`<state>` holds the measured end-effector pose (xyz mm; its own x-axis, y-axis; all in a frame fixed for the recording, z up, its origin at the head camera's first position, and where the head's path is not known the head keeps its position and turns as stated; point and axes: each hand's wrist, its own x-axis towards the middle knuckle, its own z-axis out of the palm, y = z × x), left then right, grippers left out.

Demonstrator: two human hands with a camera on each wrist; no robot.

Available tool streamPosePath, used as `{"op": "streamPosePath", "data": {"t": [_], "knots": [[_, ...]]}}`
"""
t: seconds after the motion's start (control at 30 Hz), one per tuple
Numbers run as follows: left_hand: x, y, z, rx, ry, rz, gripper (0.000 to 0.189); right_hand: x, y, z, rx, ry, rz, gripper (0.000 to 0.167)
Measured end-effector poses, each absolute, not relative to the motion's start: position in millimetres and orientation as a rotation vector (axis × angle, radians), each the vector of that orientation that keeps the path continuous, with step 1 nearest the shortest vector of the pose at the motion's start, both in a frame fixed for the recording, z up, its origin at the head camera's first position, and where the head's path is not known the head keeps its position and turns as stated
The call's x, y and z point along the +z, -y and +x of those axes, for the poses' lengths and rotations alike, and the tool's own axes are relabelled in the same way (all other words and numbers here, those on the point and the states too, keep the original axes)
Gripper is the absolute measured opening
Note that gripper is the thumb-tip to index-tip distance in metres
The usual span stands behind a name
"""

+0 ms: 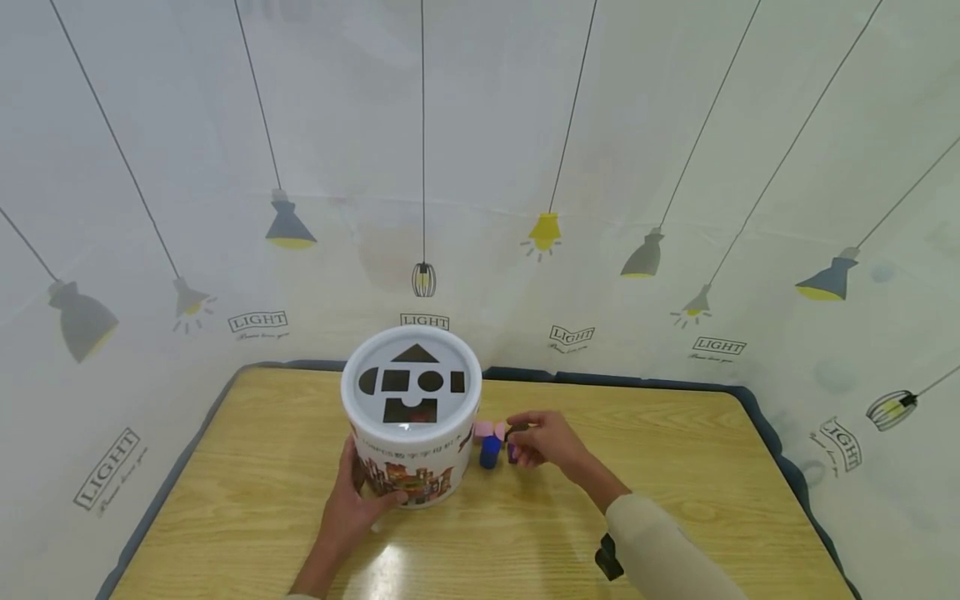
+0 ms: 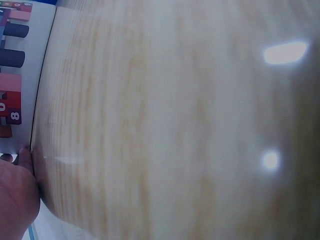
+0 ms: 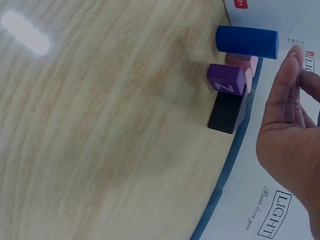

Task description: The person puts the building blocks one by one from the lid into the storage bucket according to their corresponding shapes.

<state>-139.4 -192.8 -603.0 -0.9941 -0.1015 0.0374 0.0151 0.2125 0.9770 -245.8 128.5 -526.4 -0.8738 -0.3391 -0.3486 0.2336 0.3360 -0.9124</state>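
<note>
A white bucket (image 1: 412,454) stands on the table, its lid (image 1: 352,400) cut with several shaped holes. My left hand (image 1: 352,500) grips the bucket low on its left side, thumb across the printed front. To the bucket's right is a small group of blocks: a blue cylinder (image 3: 247,42), a purple block (image 3: 226,78) with a letter, a black block (image 3: 224,114) and pink blocks (image 1: 484,429). My right hand (image 1: 551,437) is at these blocks, fingers mostly straight and close together in the right wrist view. Nothing shows between them there; the fingertips are partly hidden.
The wooden table (image 1: 660,467) has a dark blue edge (image 1: 607,379) along the back. Behind it hangs a pale sheet (image 1: 480,167) printed with lamps. A small black object (image 1: 609,558) is beside the right sleeve (image 1: 660,542).
</note>
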Motion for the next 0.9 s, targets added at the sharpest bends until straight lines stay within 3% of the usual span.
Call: {"op": "streamPosePath", "data": {"t": [0.9], "knots": [[-602.5, 192.5, -140.2, -1.923, 2.376, 0.105, 0.122, -560.2, -130.7, -237.9, -1.551, -2.121, -0.027, 0.040]]}}
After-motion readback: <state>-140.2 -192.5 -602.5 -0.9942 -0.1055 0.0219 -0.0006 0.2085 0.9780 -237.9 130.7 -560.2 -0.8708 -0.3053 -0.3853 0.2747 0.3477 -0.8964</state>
